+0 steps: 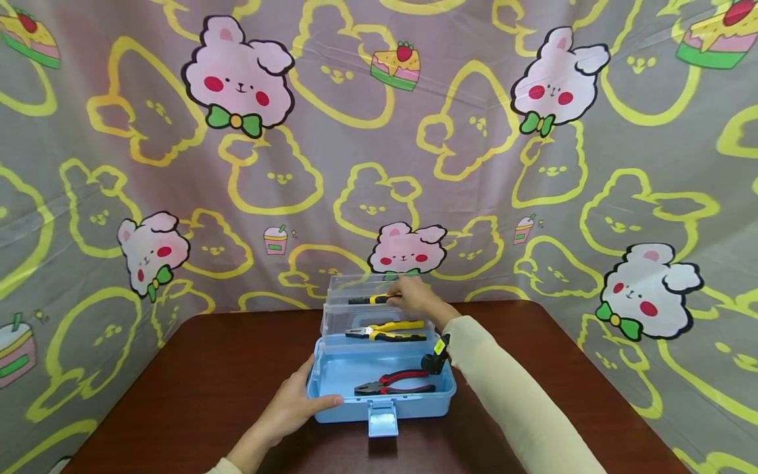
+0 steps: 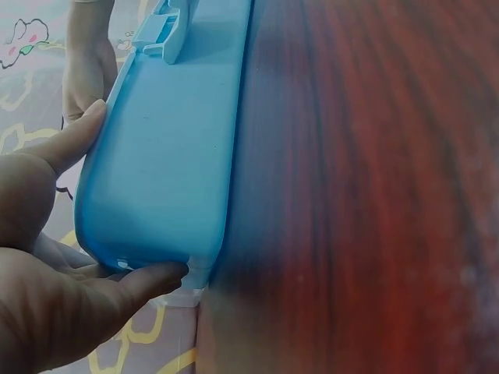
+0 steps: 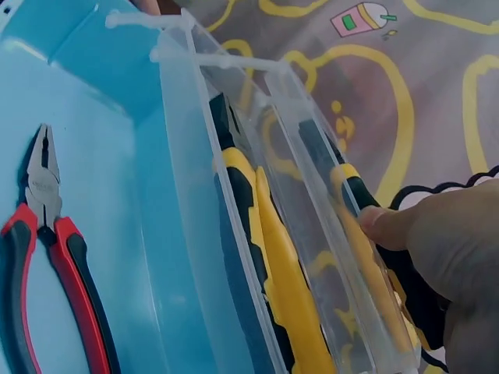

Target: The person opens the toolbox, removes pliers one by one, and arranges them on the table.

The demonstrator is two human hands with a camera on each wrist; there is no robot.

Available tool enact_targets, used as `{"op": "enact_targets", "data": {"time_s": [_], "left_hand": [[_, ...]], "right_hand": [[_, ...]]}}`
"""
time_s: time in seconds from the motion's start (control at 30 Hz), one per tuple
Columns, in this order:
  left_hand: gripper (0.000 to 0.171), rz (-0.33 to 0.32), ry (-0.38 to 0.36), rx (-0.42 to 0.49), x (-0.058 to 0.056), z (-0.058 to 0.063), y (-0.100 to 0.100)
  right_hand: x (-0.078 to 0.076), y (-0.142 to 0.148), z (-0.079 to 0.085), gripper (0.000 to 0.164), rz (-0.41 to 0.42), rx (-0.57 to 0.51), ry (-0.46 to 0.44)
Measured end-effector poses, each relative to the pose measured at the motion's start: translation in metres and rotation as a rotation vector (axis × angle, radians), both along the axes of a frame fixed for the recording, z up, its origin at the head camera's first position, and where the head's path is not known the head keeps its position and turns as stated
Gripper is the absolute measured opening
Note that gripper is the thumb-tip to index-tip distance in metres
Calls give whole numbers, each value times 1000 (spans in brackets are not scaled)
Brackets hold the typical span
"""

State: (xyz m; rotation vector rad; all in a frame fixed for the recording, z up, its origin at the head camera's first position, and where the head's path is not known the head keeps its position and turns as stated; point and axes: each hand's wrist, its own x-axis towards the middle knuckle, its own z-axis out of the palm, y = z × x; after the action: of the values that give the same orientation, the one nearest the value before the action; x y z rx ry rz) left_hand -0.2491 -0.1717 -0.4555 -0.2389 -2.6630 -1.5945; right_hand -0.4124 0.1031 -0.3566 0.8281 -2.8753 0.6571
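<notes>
A light-blue toolbox (image 1: 343,413) stands unfolded, with clear trays raised behind its base. My left hand (image 1: 301,393) grips its left front corner, the thumb on the front rim and the fingers along the side. Red-and-black pliers (image 3: 44,187) lie in the base. The lower clear tray holds yellow-and-black pliers (image 3: 284,269). At the upper tray, my right hand (image 1: 412,294) holds a second yellow-and-black hand tool (image 1: 372,299), apparently pliers; the fingers hide part of its handles. In the right wrist view a fingertip (image 3: 382,226) rests on that tool.
A blue latch (image 1: 383,421) hangs down at the box's front. The box sits on a dark red-brown wooden table (image 1: 237,355). Patterned cloth (image 1: 355,145) rises close behind the trays. A black wrist camera (image 1: 435,361) is on the right wrist.
</notes>
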Motion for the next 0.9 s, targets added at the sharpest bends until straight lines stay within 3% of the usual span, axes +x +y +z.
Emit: {"op": "enact_targets", "data": {"time_s": [0.4,0.9], "left_hand": [[118,-17,-5,25,1,0,-1],[116,0,6,6,2,1,0]], "right_hand": [[14,1,-10,23,-95,-94,129],[25,29,-5,23,-154,-126,276]]}}
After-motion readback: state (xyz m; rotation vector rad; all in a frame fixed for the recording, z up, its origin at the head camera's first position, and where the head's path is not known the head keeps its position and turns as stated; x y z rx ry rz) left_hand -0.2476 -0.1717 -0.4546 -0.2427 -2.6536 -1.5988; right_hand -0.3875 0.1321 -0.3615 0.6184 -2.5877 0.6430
